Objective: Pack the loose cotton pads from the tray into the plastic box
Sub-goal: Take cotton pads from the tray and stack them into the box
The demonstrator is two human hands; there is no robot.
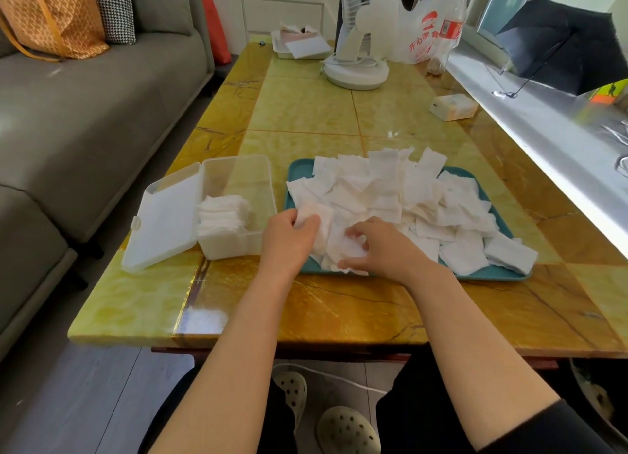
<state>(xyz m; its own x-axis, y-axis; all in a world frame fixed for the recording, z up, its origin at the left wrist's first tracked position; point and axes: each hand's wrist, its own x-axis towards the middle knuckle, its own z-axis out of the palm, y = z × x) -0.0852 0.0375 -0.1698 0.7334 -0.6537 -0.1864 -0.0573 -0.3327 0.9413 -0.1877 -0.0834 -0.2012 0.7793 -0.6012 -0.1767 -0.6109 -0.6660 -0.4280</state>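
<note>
two hands: one left hand [289, 241] and one right hand [384, 249]. one teal tray [482, 276] with a heap of cotton pads [390, 195], too many and too overlapped to count. one plastic box [238, 168] with one hinged lid [163, 222] and one stack [221, 215] inside. on the surface [306, 110]: one fan [356, 72], one bottle [450, 28], one plastic bag [419, 32], one tissue pack [453, 106]. one umbrella [560, 42]. two shoes [346, 430].

Grey sofa [85, 113] beside yellow marble table [306, 113].
</note>
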